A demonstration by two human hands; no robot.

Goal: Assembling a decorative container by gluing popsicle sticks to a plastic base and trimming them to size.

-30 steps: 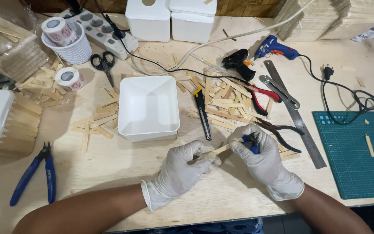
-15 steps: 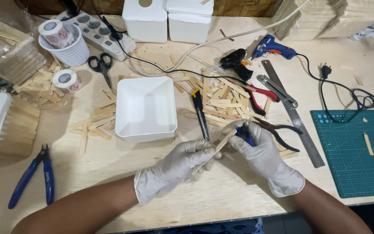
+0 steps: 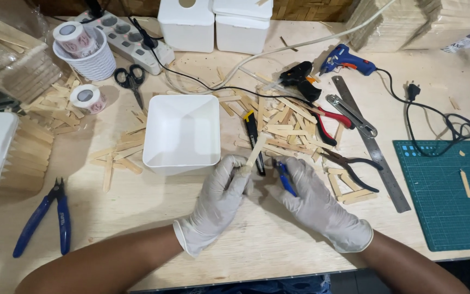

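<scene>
Both hands wear white gloves and meet near the table's front middle. My left hand (image 3: 220, 202) grips a flat wooden stick (image 3: 255, 153) by its lower end, the stick pointing up and away. My right hand (image 3: 317, 204) is closed around a blue-handled tool (image 3: 285, 178), whose head is hidden in the palm. Just beyond the fingers lie a black and yellow utility knife (image 3: 252, 133) and a heap of wooden sticks (image 3: 285, 122). A white square bowl (image 3: 183, 132) stands left of the stick.
Pliers with dark handles (image 3: 353, 165), red-handled pliers (image 3: 330, 121), a metal ruler (image 3: 371, 141) and a green cutting mat (image 3: 448, 191) lie to the right. Blue pliers (image 3: 48, 215), scissors (image 3: 130, 79), tape rolls (image 3: 86, 98) and a power strip (image 3: 122, 40) sit left. A blue glue gun (image 3: 347, 59) rests behind.
My left hand has turned the wooden stick from nearly level to pointing up and away, and shifted a little left. My right hand stays closed on the blue-handled tool.
</scene>
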